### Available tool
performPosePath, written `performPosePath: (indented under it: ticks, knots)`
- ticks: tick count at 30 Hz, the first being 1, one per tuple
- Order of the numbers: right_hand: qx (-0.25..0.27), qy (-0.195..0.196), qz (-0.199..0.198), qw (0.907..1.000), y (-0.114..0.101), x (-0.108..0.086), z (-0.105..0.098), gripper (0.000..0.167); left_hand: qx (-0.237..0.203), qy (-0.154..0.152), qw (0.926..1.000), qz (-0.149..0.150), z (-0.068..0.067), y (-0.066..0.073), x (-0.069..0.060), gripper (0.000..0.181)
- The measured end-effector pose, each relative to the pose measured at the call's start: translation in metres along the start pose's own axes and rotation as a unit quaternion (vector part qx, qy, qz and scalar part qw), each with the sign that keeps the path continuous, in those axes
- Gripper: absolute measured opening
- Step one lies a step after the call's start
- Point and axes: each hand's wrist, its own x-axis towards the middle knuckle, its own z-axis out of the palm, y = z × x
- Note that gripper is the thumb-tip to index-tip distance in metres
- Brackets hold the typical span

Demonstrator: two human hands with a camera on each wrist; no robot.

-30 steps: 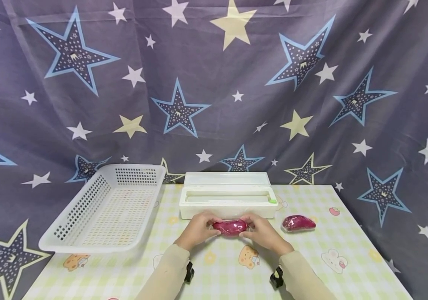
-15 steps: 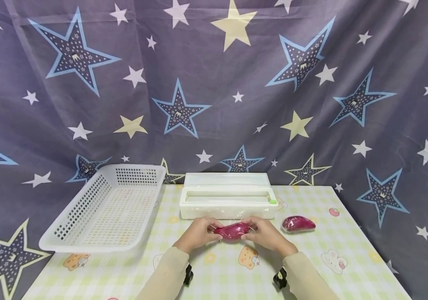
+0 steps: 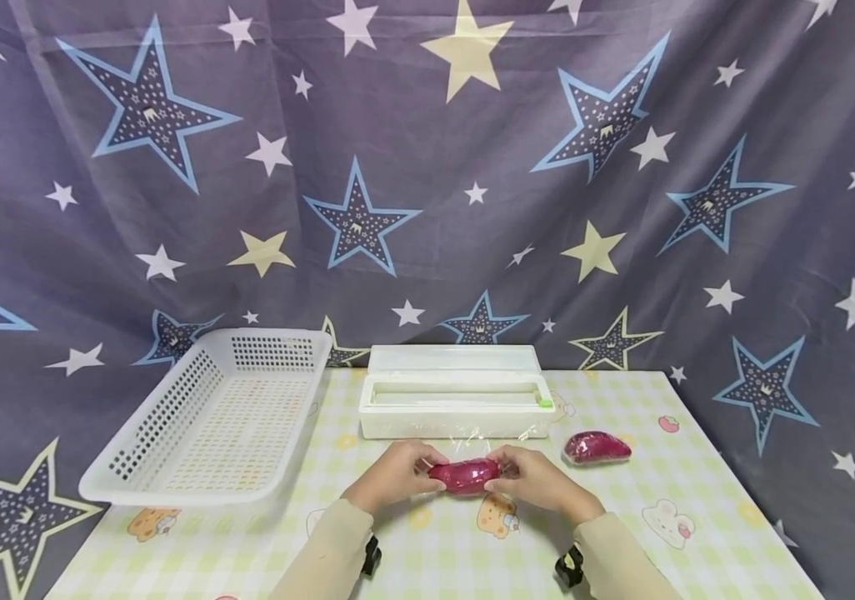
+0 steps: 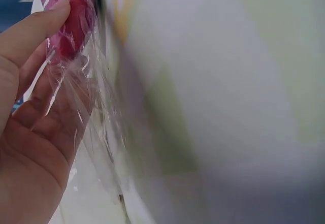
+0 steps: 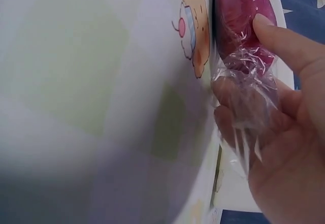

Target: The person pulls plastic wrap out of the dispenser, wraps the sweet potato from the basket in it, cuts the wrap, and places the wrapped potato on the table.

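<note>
A purple-red sweet potato (image 3: 465, 476), partly wrapped in clear cling film, lies across the middle of the table between my hands. My left hand (image 3: 397, 473) grips its left end, thumb on the near side. The right hand (image 3: 536, 477) holds the other end in the same way. Loose cling film (image 4: 84, 89) trails from the left end over the palm in the left wrist view. In the right wrist view, more film (image 5: 249, 99) bunches beyond the right end. A sheet of film also stretches from the sweet potato toward the white cling film dispenser (image 3: 457, 423) behind.
A second wrapped sweet potato (image 3: 596, 447) lies to the right of the dispenser. The dispenser's lid (image 3: 453, 358) is raised, and a green slider (image 3: 545, 403) sits at its right end. A white perforated basket (image 3: 172, 497) stands at the left of the checked tablecloth (image 3: 667, 508).
Both hands have drawn the sweet potato toward me, away from the dispenser, seemingly rolling it. The film between it and the dispenser shows more now. Basket and second sweet potato have stayed put.
</note>
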Motion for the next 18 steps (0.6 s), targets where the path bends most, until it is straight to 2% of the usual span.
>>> performPosePath:
  ticks: [6, 15, 18]
  knots:
    - [0.004, -0.022, 0.005, 0.9997, -0.003, -0.005, -0.001, 0.039, -0.001, -0.012, 0.9997, -0.021, -0.001, 0.004, -0.009, 0.029]
    - [0.037, -0.075, 0.012, 0.9964, -0.008, -0.007, -0.006, 0.035, -0.064, -0.045, 0.9954, -0.055, -0.005, 0.005, -0.016, 0.024]
    - [0.031, -0.089, 0.011, 0.9955, -0.008, -0.006, -0.008, 0.033, -0.061, -0.054, 0.995, -0.058, -0.006, 0.005, -0.017, 0.023]
